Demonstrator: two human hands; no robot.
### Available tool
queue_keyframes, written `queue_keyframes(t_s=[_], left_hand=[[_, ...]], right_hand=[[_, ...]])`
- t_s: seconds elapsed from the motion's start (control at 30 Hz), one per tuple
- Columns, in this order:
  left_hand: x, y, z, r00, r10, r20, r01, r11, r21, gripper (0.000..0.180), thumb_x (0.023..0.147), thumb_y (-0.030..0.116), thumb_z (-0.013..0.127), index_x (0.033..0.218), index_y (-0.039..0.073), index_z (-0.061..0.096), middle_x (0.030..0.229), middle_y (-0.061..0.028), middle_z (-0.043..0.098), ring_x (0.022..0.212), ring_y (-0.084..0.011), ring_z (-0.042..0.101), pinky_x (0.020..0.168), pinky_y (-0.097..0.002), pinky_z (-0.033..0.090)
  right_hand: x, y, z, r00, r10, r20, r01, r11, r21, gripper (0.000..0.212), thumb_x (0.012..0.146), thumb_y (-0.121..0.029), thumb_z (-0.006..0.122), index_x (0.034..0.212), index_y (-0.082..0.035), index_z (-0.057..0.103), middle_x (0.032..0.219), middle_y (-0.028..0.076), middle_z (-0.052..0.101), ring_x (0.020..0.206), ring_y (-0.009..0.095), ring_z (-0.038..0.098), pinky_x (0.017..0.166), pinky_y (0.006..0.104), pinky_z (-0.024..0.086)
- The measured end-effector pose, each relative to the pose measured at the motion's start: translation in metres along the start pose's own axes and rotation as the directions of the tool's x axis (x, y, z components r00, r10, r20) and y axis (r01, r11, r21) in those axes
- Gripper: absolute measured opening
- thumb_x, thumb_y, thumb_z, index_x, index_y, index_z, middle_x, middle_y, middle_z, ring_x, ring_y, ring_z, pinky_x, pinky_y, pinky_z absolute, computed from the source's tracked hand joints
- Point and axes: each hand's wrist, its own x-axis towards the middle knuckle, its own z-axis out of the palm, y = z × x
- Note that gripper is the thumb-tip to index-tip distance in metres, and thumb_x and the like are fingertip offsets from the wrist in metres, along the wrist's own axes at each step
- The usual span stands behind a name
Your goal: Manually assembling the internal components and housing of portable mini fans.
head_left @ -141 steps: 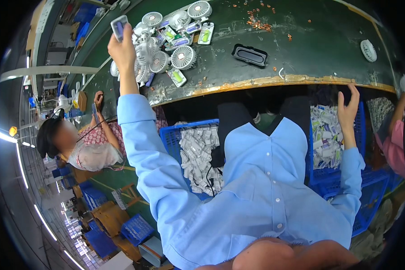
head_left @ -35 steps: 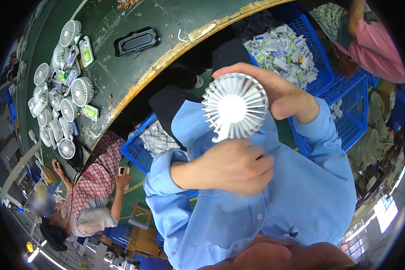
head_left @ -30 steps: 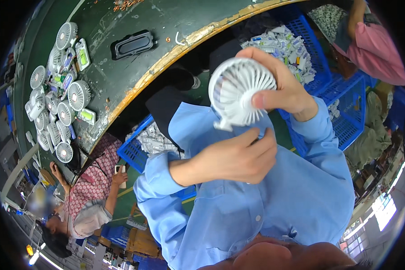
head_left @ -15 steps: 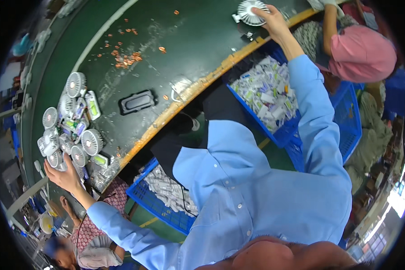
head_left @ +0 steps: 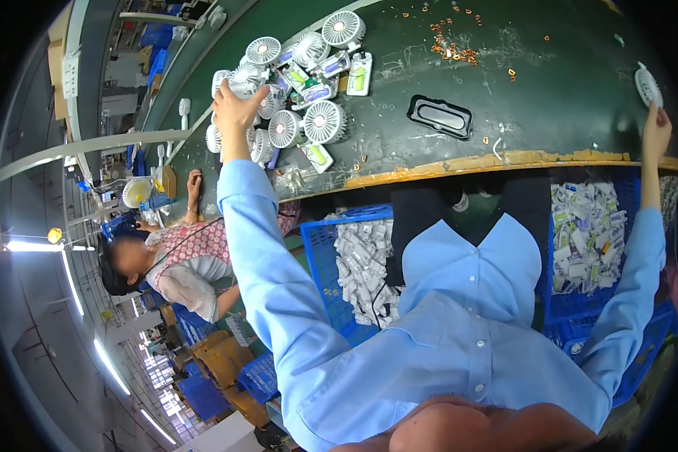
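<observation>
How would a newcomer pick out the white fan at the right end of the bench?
Find the dark green bench with the worn yellowish front edge and follow it right. There a white round fan, seen nearly side-on, has the right grip at its near end. Unlike the white fans heaped at left, it sits by itself.

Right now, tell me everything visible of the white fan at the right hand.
The white fan has thin ribs and looks like plastic. Near the picture's right rim, it shows as a narrow, slanted oval at the green table's right end. The right hand meets its near end; whether it is lifted off the tabletop cannot be told.
</observation>
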Motion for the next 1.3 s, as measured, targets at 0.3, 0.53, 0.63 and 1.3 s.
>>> queue_keyframes(t_s=[0.3,0.53,0.63,1.3], left_hand=[[0.015,-0.037,0.025,0.883,0.458,-0.099,-0.402,0.85,0.341,0.054,0.068,0.025,0.075,0.118,0.016,0.056,0.12,-0.0042,0.057,0.118,-0.0247,0.05,0.101,-0.0498,0.036],[0.006,-0.029,-0.006,0.848,0.25,-0.467,-0.328,0.94,-0.093,0.057,0.074,0.033,0.075,0.117,0.002,0.055,0.109,-0.0142,0.062,0.102,-0.0322,0.058,0.086,-0.0417,0.047],[0.002,-0.01,-0.027,0.881,0.079,-0.466,-0.377,0.711,-0.593,0.047,0.077,0.025,0.077,0.11,-0.004,0.06,0.093,-0.0159,0.068,0.085,-0.0201,0.067,0.078,-0.0312,0.052],[-0.122,-0.016,-0.029,0.839,-0.445,0.313,0.295,-0.11,-0.949,0.035,0.089,0.045,0.054,0.098,0.011,0.06,0.08,-0.0044,0.062,0.067,-0.0137,0.061,0.043,-0.0259,0.04]], right_hand=[[-0.197,-0.074,-0.109,0.837,-0.024,0.546,-0.229,0.892,0.39,0.017,0.097,-0.014,0.054,0.103,0.0,0.059,0.091,-0.003,0.059,0.083,0.002,0.051,0.073,0.0172,0.039],[-0.256,-0.078,-0.138,0.829,0.007,0.559,-0.287,0.864,0.414,0.014,0.097,-0.013,0.052,0.103,-0.001,0.058,0.083,-0.004,0.056,0.073,0.0,0.046,0.063,0.0163,0.034],[-0.272,-0.089,-0.143,0.759,0.005,0.651,-0.327,0.868,0.375,0.013,0.095,-0.012,0.054,0.103,-0.002,0.059,0.08,-0.005,0.054,0.069,0.0,0.045,0.059,0.0158,0.033],[-0.336,-0.161,-0.129,0.394,0.061,0.917,-0.797,0.52,0.308,0.036,0.099,-0.027,0.045,0.123,-0.002,0.052,0.098,0.008,0.064,0.08,0.012,0.061,0.073,0.0244,0.049]])
